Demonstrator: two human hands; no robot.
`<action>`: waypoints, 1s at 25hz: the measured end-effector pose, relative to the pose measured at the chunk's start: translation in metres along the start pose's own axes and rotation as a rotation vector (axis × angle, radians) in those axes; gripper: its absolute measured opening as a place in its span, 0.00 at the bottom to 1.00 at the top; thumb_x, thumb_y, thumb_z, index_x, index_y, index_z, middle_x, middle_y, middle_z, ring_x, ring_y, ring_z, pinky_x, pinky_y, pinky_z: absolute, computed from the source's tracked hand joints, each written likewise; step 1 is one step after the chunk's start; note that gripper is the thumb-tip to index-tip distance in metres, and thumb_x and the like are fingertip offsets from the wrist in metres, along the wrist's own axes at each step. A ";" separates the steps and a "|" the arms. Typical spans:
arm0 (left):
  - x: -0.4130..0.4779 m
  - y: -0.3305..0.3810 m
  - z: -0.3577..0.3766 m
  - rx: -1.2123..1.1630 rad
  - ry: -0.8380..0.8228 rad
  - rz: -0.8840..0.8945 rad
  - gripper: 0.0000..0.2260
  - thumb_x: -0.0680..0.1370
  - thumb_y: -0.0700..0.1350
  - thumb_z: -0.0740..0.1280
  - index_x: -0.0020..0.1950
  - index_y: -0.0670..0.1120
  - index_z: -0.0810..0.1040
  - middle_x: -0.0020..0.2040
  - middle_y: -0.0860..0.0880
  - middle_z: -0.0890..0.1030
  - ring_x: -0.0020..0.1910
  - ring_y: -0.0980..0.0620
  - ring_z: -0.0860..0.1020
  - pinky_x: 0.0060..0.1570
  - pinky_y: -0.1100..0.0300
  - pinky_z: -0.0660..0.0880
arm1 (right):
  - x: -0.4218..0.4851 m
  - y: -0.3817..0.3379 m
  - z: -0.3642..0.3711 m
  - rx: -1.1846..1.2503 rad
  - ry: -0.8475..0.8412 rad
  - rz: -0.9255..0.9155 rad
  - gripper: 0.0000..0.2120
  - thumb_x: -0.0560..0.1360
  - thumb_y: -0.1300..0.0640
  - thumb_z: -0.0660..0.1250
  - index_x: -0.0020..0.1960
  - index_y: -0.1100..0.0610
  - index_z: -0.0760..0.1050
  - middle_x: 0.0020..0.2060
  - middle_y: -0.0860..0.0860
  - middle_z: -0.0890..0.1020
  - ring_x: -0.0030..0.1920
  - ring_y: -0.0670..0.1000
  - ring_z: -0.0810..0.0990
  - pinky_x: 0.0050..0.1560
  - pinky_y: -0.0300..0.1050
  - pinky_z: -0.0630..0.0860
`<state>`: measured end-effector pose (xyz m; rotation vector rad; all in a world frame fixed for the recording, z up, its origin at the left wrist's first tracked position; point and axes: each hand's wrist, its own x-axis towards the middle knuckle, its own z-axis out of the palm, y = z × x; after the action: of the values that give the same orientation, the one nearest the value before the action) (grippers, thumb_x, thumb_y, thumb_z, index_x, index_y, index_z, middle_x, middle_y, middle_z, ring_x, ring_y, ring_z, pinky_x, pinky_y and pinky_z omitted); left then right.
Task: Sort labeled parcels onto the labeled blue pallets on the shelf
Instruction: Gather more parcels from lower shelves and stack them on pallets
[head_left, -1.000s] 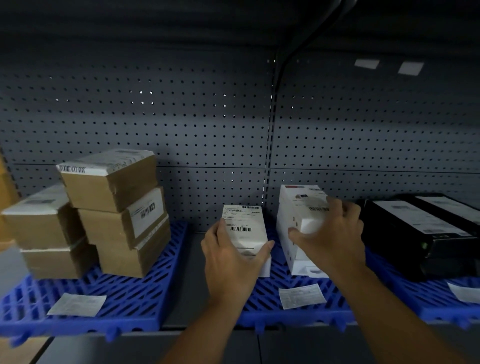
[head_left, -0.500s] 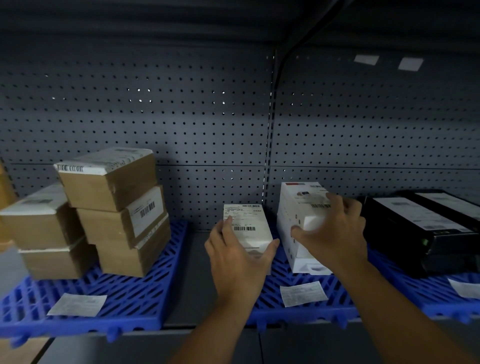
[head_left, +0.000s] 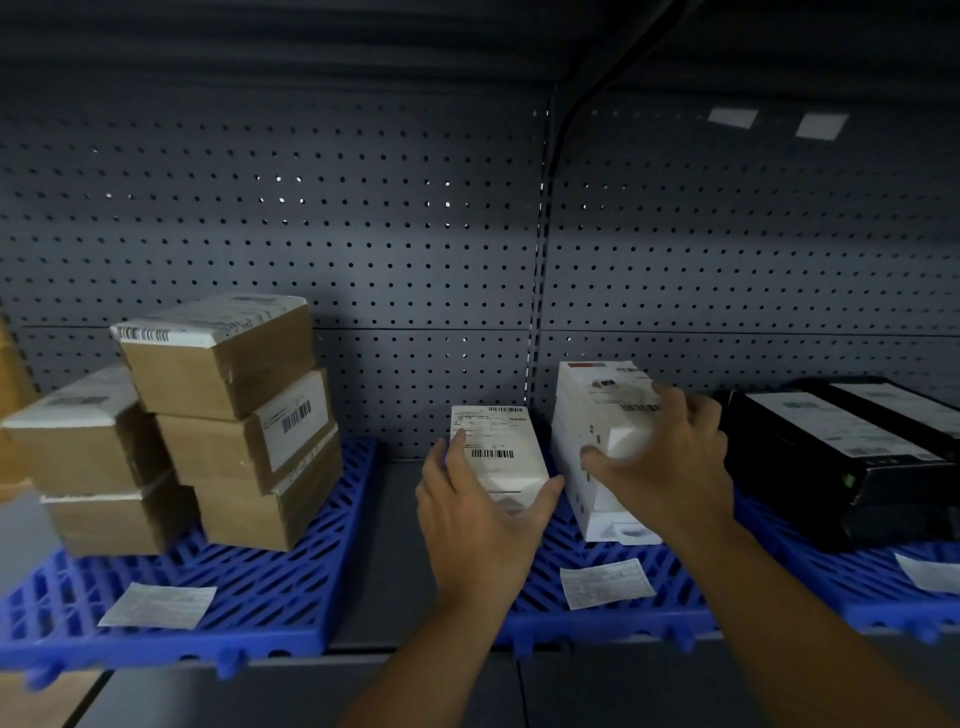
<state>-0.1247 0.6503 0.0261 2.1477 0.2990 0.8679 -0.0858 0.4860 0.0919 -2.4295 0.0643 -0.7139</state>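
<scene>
A: Small white parcel, on the left part of the middle blue pallet, long axis running back toward the pegboard.

B: Held by?

A: Left hand, fingers curled round its near end. Right hand closed over the taller white parcel just beside it.

B: Surroundings?

A: Brown cartons left, black boxes right.
</scene>
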 end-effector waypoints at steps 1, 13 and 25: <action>-0.001 0.000 -0.002 -0.001 0.013 0.008 0.48 0.66 0.76 0.68 0.78 0.51 0.59 0.76 0.49 0.64 0.74 0.47 0.63 0.73 0.45 0.66 | -0.001 -0.001 -0.001 0.009 0.012 -0.004 0.49 0.58 0.36 0.78 0.72 0.48 0.61 0.68 0.52 0.63 0.68 0.61 0.66 0.56 0.60 0.75; -0.034 0.114 -0.016 -0.421 0.014 0.692 0.15 0.81 0.50 0.65 0.66 0.50 0.77 0.64 0.54 0.77 0.67 0.53 0.73 0.68 0.54 0.67 | -0.037 0.045 -0.084 -0.024 0.235 -0.065 0.30 0.77 0.33 0.59 0.68 0.54 0.71 0.64 0.54 0.75 0.64 0.58 0.73 0.61 0.61 0.73; -0.183 0.196 0.088 -0.464 -0.638 0.767 0.10 0.79 0.52 0.66 0.60 0.53 0.78 0.57 0.57 0.77 0.61 0.55 0.73 0.60 0.57 0.70 | -0.140 0.225 -0.226 -0.578 0.216 0.341 0.31 0.71 0.41 0.71 0.70 0.50 0.70 0.67 0.50 0.72 0.68 0.57 0.70 0.64 0.56 0.69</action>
<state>-0.2144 0.3830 0.0431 1.9469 -1.0028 0.5085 -0.2935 0.2097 0.0514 -2.7503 0.8559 -0.8821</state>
